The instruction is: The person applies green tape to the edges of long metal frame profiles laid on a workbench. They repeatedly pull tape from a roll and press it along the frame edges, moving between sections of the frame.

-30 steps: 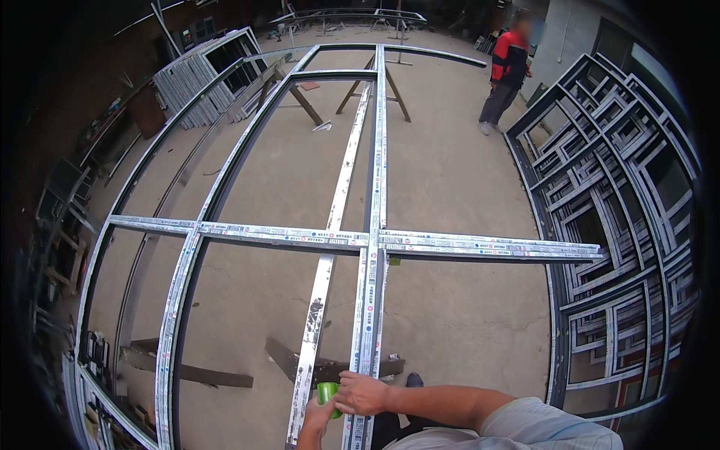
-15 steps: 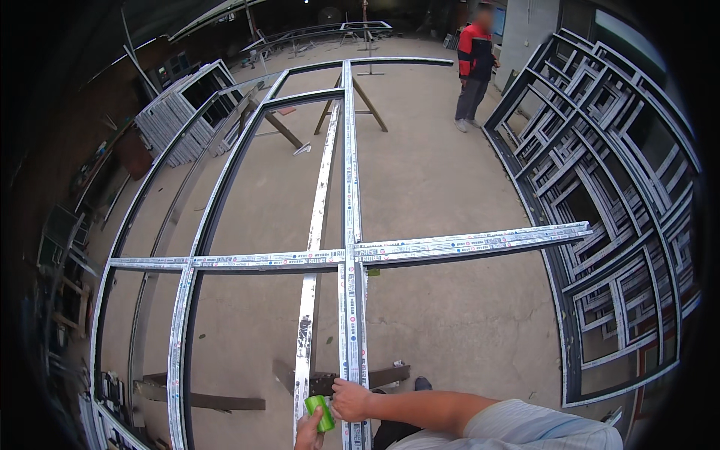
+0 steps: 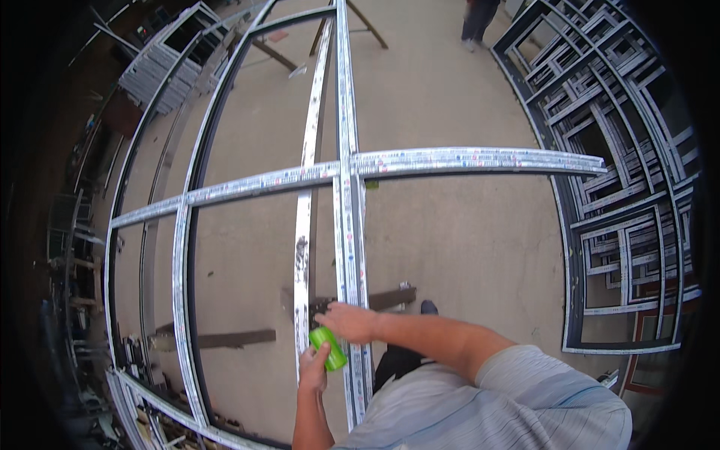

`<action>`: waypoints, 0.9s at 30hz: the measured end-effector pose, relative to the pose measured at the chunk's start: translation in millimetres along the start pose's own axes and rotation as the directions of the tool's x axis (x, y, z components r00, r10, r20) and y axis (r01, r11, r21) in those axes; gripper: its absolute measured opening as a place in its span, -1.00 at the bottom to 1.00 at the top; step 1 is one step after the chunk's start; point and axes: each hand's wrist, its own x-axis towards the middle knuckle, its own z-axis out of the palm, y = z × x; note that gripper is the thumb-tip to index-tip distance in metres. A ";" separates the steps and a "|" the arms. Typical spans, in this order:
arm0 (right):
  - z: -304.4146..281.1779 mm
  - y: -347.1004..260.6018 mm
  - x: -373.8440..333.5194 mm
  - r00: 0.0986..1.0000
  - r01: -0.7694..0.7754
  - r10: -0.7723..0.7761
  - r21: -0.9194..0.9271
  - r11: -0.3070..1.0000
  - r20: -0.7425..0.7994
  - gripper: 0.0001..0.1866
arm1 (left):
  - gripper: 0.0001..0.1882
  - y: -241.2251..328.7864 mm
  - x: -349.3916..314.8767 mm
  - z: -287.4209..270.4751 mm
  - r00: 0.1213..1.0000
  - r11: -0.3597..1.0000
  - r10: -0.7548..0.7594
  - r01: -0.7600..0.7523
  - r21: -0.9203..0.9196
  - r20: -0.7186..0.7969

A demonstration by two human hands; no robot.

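Observation:
My left hand (image 3: 313,369) is wrapped round a bright green cylinder (image 3: 328,349), thumb across its side, beside the lower part of a window frame. Just above the cylinder's upper end, my right hand (image 3: 349,322) reaches leftward over the frame's thick upright bar (image 3: 346,240). Its fingers are bent together; what they pinch, if anything, is too small to make out. The frame's bars are silvery white with printed protective film and dark edges. A crossbar (image 3: 262,180) meets the upright and runs on to the right as a free-ended bar (image 3: 480,160).
A paint-spotted white beam (image 3: 302,247) and brown wooden supports (image 3: 232,339) lie beneath the frame. Finished frames (image 3: 566,262) lean in a stack on the right, more (image 3: 161,75) at the far left. A person's legs (image 3: 480,21) show at the back.
My view has tipped downward, so the frame appears higher and the far person's upper body has left the picture. Both hands have shifted up in view, the green cylinder still in my left.

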 end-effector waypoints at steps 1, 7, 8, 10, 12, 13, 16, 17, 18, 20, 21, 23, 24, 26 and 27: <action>12.5 4.4 -1.2 0.995 0.006 -0.006 0.007 1.000 -0.103 -0.26 | -0.49 1.4 -1.7 -1.7 1.000 0.999 0.000 0.000 0.040 0.002; 4.9 0.5 4.1 0.999 -0.030 0.029 -0.015 0.999 -0.026 -0.44 | -0.48 -1.7 -2.3 -1.1 1.000 0.996 0.006 -0.008 0.089 0.015; 3.5 -0.5 1.0 0.998 -0.046 0.045 -0.024 0.999 -0.048 -0.43 | -0.48 1.8 -2.9 3.8 1.000 0.997 0.010 -0.012 0.071 0.030; -0.3 -0.9 -4.5 0.995 -0.050 0.043 -0.081 0.995 -0.090 -0.38 | -0.47 1.8 -2.8 6.3 0.999 0.999 -0.004 0.001 0.046 0.052; -1.2 -0.4 -0.9 0.998 -0.039 0.034 -0.087 0.995 -0.057 -0.34 | -0.47 3.3 -8.6 13.1 0.999 0.998 0.027 -0.028 0.051 0.034; -4.1 -0.1 2.5 0.999 -0.032 0.030 -0.076 0.997 -0.034 -0.32 | -0.47 3.2 -11.0 15.7 0.999 0.998 0.046 -0.048 0.050 0.029; -10.4 4.5 4.4 1.000 -0.021 0.022 -0.053 0.998 0.008 -0.24 | -0.47 3.4 -12.2 22.4 0.998 0.995 0.060 -0.061 0.075 0.018; -10.1 6.4 2.8 1.000 -0.012 0.013 -0.045 0.999 0.010 -0.21 | -0.46 6.6 -13.3 26.8 0.998 0.993 0.064 -0.064 0.100 0.007; -11.9 8.8 0.8 1.000 -0.003 0.003 -0.041 0.999 0.010 -0.18 | -0.46 13.7 -15.0 33.2 0.998 0.991 0.057 -0.059 0.124 0.014; -15.7 8.8 -5.3 1.000 -0.026 0.026 0.016 1.000 0.017 -0.11 | -0.46 20.9 -16.0 38.9 0.999 0.984 0.045 -0.048 0.173 0.024; -21.3 5.6 -9.6 1.000 -0.029 0.029 0.036 0.999 0.000 -0.10 | -0.45 17.3 -12.1 35.8 0.999 0.974 0.033 -0.036 0.225 0.016; -34.2 0.1 -22.9 0.998 -0.035 0.041 0.096 0.995 -0.057 -0.09 | -0.45 22.8 -9.6 40.3 1.000 0.957 -0.015 0.007 0.289 0.027; -44.3 -5.5 -31.0 0.996 -0.023 0.034 0.123 0.992 -0.084 -0.08 | -0.45 28.9 -10.7 43.3 0.999 0.947 -0.036 0.026 0.320 0.026; -63.3 -21.2 -45.1 0.990 0.011 0.015 0.181 0.983 -0.138 -0.07 | -0.41 33.0 -11.6 46.9 0.999 0.953 -0.045 0.042 0.299 0.002; -72.4 -33.8 -52.6 0.996 -0.020 0.038 0.214 0.977 -0.082 0.00 | -0.40 34.9 -10.3 46.7 0.998 0.952 -0.058 0.058 0.301 -0.008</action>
